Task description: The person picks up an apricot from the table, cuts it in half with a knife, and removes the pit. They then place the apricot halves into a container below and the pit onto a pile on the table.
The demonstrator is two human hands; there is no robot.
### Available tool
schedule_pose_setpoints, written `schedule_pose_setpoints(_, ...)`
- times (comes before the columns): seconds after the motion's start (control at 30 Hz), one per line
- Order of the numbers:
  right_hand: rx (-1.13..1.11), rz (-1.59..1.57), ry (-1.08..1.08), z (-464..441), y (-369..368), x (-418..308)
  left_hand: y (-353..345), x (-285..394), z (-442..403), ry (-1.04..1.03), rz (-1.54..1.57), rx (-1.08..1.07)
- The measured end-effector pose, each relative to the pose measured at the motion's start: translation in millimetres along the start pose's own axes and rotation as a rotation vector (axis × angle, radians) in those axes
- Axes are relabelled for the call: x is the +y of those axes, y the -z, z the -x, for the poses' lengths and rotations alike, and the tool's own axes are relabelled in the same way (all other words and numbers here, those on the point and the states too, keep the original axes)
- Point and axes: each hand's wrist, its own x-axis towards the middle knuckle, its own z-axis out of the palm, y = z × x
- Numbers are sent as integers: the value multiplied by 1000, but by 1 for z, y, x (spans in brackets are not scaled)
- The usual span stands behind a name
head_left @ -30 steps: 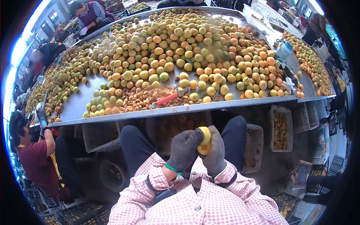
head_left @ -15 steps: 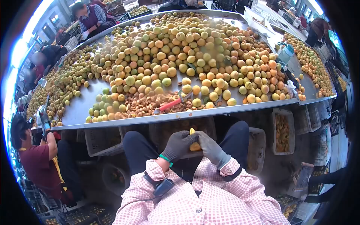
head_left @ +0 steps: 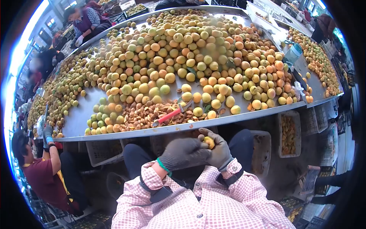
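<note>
In front of my chest, my gloved hands are together just below the table edge. My right hand [head_left: 220, 150] is closed round a yellow apricot [head_left: 209, 142], with its fingers curled over the top. My left hand [head_left: 185, 152] is closed too and presses against the fruit from the other side; its fingertips are partly hidden. At the top of the left hand shows a small brown bit that I cannot make out. Just beyond lies a heap of brown apricot pits [head_left: 143, 115] on the metal table [head_left: 82, 110]. A red-handled tool [head_left: 169, 115] rests on that heap.
Piled apricots [head_left: 183, 53] cover much of the table. A teal bottle [head_left: 292, 54] stands at the right. Below are white crates [head_left: 289, 133], one holding fruit pieces. A co-worker in a maroon shirt [head_left: 44, 179] is at my left; other people work beyond the table.
Both hands have risen toward the table edge and the apricot has turned, now sitting in my right hand's fingers. My left hand has rolled over it. The view has shifted slightly.
</note>
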Motion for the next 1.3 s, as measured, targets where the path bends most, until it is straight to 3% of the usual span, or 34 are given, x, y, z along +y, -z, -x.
schedule_pose_setpoints(0.07, -470, -509, -226, -9, 15, -8, 24, 10, -8, 82, -344, 191)
schedule_pose_setpoints(0.13, -353, -468, -194, 2, -1, -18, 27, -22, -16, 64, -343, 575)
schedule_pose_setpoints(0.2, 86, -329, -85, 10, -30, -24, 36, -45, -25, 104, -439, 585)
schedule_pose_setpoints(0.23, 153, -290, -47, 11, -30, -23, 40, -54, -27, 152, -563, 567)
schedule_pose_setpoints(0.27, 155, -295, -44, 9, -19, -21, 41, -63, -30, 199, -686, 550)
schedule_pose_setpoints(0.33, -86, -311, -43, 4, 9, -17, 40, -80, -34, 240, -701, 517)
schedule_pose_setpoints(0.4, 33, -323, -112, 8, -2, -24, 40, -98, -39, 278, -783, 422)
schedule_pose_setpoints(0.47, 154, 10, -62, 11, -8, -24, 43, -96, -44, 302, -788, 388)
schedule_pose_setpoints(0.5, -42, -15, -31, 12, 2, -23, 45, -98, -47, 284, -829, 350)
schedule_pose_setpoints(0.67, 47, 34, 34, 20, -32, -26, 50, -97, -49, 294, -824, 381)
schedule_pose_setpoints(0.73, 51, 54, 16, 21, -25, -24, 54, -89, -42, 192, -671, 590)
schedule_pose_setpoints(0.8, 8, 8, -15, 15, 1, -16, 58, -68, -35, 182, -603, 656)
schedule_pose_setpoints(0.87, -40, -35, -51, 15, 3, -9, 58, -55, -27, 47, -200, 740)
schedule_pose_setpoints(0.9, -12, 97, -112, 18, -5, -6, 50, -44, -25, -34, 56, 767)
schedule_pose_setpoints(0.93, 16, 229, -172, 20, -16, -3, 45, -35, -16, -33, 51, 775)
schedule_pose_setpoints(1.0, -16, 284, -324, 30, -43, 5, 32, -17, 5, 128, 1111, 462)
schedule_pose_setpoints(1.07, -118, 381, -355, 32, -48, 26, 14, 5, 13, 213, 1196, 418)
schedule_pose_setpoints(1.1, -124, 131, -459, 38, -57, 27, 8, 3, 19, 149, 1303, 258)
schedule_pose_setpoints(1.2, -135, 10, -468, 42, -44, 37, -7, 0, 28, 66, 1198, 310)
schedule_pose_setpoints(1.23, -170, -44, -503, 43, -43, 36, -9, -6, 25, -108, 1263, 243)
schedule_pose_setpoints(1.3, -203, 19, -468, 48, -46, 36, -13, -10, 28, -110, 1116, 237)
